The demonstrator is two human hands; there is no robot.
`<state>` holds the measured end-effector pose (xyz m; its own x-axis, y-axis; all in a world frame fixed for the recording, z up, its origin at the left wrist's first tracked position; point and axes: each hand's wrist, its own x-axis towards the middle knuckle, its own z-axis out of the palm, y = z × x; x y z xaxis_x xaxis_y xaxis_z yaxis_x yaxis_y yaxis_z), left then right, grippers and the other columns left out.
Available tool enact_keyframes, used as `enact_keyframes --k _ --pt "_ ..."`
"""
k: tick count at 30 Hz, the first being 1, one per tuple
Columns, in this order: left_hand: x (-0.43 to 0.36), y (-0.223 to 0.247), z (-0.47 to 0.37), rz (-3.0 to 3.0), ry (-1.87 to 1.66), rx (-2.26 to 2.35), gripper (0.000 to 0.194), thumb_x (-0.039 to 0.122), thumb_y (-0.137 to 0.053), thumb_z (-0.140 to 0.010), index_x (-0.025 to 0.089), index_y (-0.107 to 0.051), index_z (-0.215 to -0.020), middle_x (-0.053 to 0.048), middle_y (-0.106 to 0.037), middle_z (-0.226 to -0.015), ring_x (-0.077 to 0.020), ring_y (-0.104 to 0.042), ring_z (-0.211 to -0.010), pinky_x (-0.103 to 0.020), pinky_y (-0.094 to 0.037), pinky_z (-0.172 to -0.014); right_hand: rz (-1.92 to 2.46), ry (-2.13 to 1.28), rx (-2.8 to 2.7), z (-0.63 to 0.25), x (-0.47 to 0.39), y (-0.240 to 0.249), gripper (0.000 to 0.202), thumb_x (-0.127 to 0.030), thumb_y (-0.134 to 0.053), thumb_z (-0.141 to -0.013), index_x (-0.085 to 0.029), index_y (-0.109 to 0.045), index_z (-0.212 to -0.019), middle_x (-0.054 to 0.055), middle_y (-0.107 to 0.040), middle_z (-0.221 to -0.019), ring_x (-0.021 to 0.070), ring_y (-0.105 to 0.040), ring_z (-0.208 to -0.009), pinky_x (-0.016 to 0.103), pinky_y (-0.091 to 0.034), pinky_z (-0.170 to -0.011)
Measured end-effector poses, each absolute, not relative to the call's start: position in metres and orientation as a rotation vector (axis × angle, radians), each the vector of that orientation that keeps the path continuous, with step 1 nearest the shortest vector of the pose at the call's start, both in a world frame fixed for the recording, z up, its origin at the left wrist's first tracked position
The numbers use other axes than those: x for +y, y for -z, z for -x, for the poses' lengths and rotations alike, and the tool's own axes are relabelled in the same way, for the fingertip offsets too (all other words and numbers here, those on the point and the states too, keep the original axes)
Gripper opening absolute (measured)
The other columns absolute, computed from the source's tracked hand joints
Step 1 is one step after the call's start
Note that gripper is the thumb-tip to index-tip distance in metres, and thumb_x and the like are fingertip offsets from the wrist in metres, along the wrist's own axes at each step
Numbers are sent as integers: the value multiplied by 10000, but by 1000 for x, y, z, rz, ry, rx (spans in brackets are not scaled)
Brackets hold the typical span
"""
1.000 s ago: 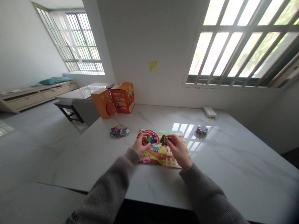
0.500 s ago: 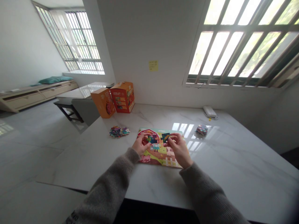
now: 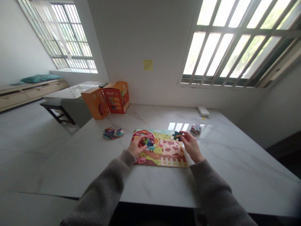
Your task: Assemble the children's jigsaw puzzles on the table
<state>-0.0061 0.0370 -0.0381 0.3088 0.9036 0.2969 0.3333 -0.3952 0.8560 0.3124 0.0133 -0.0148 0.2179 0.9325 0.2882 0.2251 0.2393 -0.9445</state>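
My left hand point(image 3: 138, 146) pinches a dark puzzle piece point(image 3: 150, 142) with green and purple on it, held over the left part of a farm picture puzzle point(image 3: 172, 147). That puzzle lies flat, showing a red barn, a spotted cow and a white fence. In my right hand point(image 3: 191, 145) is another dark puzzle piece point(image 3: 177, 136) with an orange shape, gripped at its right edge above the puzzle's upper right corner. A loose heap of puzzle pieces point(image 3: 113, 133) lies to the left, and a stacked pile of pieces point(image 3: 196, 129) sits beyond my right hand.
Two orange boxes, one plain-sided point(image 3: 95, 103) and one red-fronted point(image 3: 117, 98), stand at the table's back left. A white device with a cable point(image 3: 203, 111) lies at the back right. The marble-patterned table point(image 3: 162, 185) ends at a front edge near me.
My right hand has moved right with its puzzle piece, away from the left one, uncovering the cow. My left hand still holds its piece over the barn side. The view has shifted slightly.
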Motion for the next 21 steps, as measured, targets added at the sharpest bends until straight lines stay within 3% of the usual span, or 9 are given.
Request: enact_keyframes --k 4,11,21 --pt "38 41 7 -1912 -1042 1108 489 225 -677 -751 215 -608 -1235 -40 -631 -984 -165 -589 -787 -278 -476 -706 1353 -580 -1413 -321 14 22 399 -483 -617 -854 -172 -669 -1097 65 -707 -811 197 -644 -719 363 -542 -708" --pt "35 44 4 -1857 -1050 1044 457 233 -682 -751 219 -584 -1197 17 -563 -847 -104 -506 -631 -237 -437 -633 1318 -748 -1451 -296 4 25 398 -505 -599 -865 -214 -664 -1127 50 -687 -858 184 -617 -732 320 -569 -605" --pt "35 42 4 -1914 -1030 1029 449 265 -686 -776 227 -609 -1216 -11 -596 -920 -131 -563 -732 -270 -484 -724 1292 -741 -1498 -286 1 24 378 -474 -593 -883 -193 -685 -1118 72 -715 -900 192 -640 -766 316 -553 -655"
